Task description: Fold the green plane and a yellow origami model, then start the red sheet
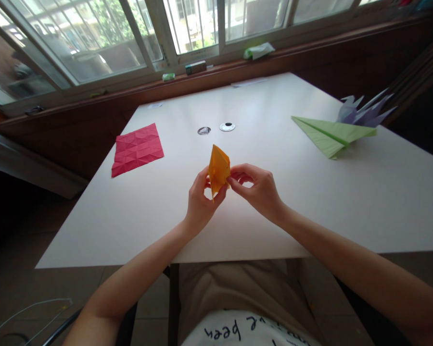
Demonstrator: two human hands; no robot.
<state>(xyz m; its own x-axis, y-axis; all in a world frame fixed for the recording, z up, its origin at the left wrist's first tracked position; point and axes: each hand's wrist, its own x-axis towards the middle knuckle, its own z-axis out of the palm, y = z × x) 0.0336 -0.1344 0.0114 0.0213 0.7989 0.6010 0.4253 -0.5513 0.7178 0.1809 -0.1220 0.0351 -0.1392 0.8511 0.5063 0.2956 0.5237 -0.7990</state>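
White table (159,221) under a row of windows (104,38), daylight from behind; brown sill w/ small items, too small to ID.

Orange paper (218,170): folded, held upright above table centre, near front edge, not touching the top. Shape approx. a kite/diamond w/ pointed top and a narrow tip at bottom. One visible crease runs top to bottom; left face brighter, right face a bit darker. Looks several layers thick; exact layer count can't be told.

L hand (199,202): thumb and fingers closed on lower left part of paper, pinch grip. R hand (258,188): fingertips pinching right edge at mid-height, other fingers curled. Both hands touch the paper, hands close together, forearms above table's front edge.

Other items: red sheet (137,149), flat, creased in a grid, at left, well apart. Green plane (330,133) at right, w/ purple folded piece (364,111) just behind it. Two small round things (227,127) beyond the hands, near mid-table.
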